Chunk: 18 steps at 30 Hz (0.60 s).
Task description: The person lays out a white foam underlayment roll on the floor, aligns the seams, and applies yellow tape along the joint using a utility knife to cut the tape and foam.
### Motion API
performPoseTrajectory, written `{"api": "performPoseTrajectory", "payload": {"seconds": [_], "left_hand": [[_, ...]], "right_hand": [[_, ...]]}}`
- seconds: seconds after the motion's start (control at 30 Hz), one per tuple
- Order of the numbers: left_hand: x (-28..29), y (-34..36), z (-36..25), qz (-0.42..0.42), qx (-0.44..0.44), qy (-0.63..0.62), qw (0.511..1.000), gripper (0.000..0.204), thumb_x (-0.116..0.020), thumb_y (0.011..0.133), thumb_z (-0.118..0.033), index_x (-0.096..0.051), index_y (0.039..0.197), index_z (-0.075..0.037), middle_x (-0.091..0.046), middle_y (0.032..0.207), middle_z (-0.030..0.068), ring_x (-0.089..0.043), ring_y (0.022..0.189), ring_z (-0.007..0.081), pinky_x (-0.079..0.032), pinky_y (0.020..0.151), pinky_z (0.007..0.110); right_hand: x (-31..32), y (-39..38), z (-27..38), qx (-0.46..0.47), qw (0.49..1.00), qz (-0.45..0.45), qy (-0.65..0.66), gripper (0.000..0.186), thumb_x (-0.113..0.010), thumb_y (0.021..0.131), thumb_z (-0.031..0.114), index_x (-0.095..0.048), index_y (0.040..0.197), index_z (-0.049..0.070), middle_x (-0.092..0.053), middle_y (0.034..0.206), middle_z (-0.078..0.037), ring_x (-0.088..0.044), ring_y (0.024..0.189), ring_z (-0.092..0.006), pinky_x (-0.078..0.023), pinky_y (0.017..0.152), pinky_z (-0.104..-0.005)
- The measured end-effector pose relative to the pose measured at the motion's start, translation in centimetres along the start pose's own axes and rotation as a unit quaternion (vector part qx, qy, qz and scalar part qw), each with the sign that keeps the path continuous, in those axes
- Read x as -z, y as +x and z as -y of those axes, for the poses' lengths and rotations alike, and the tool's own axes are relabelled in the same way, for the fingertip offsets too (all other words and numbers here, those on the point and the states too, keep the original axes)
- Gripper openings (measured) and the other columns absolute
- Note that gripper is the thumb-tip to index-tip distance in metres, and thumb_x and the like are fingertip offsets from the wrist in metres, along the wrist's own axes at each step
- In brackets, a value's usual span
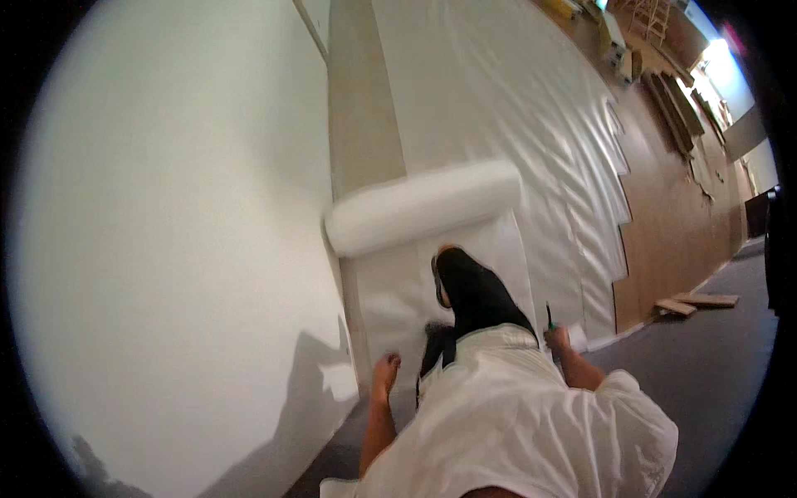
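A thick roll of white sheet [423, 207] lies across the floor ahead of my foot, its left end against the white wall. Unrolled white sheet [390, 307] runs back from it under my foot. My left hand [387, 371] hangs beside the wall with its fingers curled in, and nothing shows in it. At my right side, my right hand [558, 339] is closed around a slim dark tool [549, 315] that points forward; its exact kind is too small to make out. Neither hand touches the roll.
The white wall [191, 207] stands close on my left. Wrinkled white sheeting [498, 83] covers the floor ahead and right, next to wood flooring [664, 224] with a stepped edge. Short plank pieces [697, 300] lie right, on grey floor [664, 365]. Stacked planks [677, 112] lie farther off.
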<state>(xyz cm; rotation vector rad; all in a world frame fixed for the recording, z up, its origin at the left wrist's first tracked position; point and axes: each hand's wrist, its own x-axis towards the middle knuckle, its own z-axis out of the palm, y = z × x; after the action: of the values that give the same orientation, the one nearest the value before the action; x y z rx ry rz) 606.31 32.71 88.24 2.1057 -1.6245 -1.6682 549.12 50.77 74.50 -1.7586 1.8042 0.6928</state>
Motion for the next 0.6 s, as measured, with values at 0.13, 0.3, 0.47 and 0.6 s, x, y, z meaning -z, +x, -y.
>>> {"api": "performPoseTrajectory", "payload": {"seconds": [0.13, 0.3, 0.47, 0.6], "left_hand": [[-2.8, 4.9, -4.7, -0.002, -0.045, 0.013, 0.999, 0.043, -0.058, 0.099, -0.033, -0.068, 0.127, -0.001, -0.070, 0.124, 0.0212, -0.066, 0.117, 0.0366, -0.050, 0.099, 0.043], [-2.2, 8.9, -7.2, 0.003, -0.064, 0.003, 0.998, 0.042, -0.059, 0.099, -0.034, -0.068, 0.125, -0.001, -0.070, 0.122, 0.0219, -0.067, 0.115, 0.0365, -0.050, 0.099, 0.043], [0.3, 15.3, -8.3, -0.009, -0.036, -0.039, 0.999, 0.040, -0.062, 0.099, -0.033, -0.069, 0.123, -0.001, -0.071, 0.119, 0.0215, -0.067, 0.113, 0.0373, -0.051, 0.098, 0.042], [2.8, 19.5, -9.4, -0.031, 0.011, 0.031, 0.999, 0.039, -0.062, 0.098, -0.032, -0.069, 0.123, -0.002, -0.072, 0.117, 0.0205, -0.068, 0.112, 0.0351, -0.051, 0.098, 0.042]], "right_hand": [[10.4, 2.9, -2.0, -0.278, 0.710, -0.113, 0.637, 0.020, -0.067, 0.093, 0.022, -0.065, 0.097, 0.002, -0.066, 0.078, -0.008, -0.065, 0.066, -0.0218, -0.057, 0.055, -0.0413], [21.9, 7.9, -1.7, -0.236, 0.760, -0.113, 0.595, 0.024, -0.073, 0.087, 0.016, -0.067, 0.098, -0.005, -0.068, 0.087, -0.015, -0.070, 0.071, -0.0282, -0.063, 0.059, -0.0437], [21.1, 17.2, -3.7, -0.253, 0.769, -0.054, 0.584, 0.031, -0.071, 0.093, 0.019, -0.068, 0.109, -0.007, -0.070, 0.091, -0.017, -0.073, 0.076, -0.0285, -0.065, 0.063, -0.0459], [18.6, 24.7, -5.0, -0.283, 0.707, 0.041, 0.647, 0.023, -0.070, 0.096, 0.022, -0.069, 0.100, -0.001, -0.071, 0.087, -0.013, -0.071, 0.076, -0.0266, -0.063, 0.062, -0.0430]]}}
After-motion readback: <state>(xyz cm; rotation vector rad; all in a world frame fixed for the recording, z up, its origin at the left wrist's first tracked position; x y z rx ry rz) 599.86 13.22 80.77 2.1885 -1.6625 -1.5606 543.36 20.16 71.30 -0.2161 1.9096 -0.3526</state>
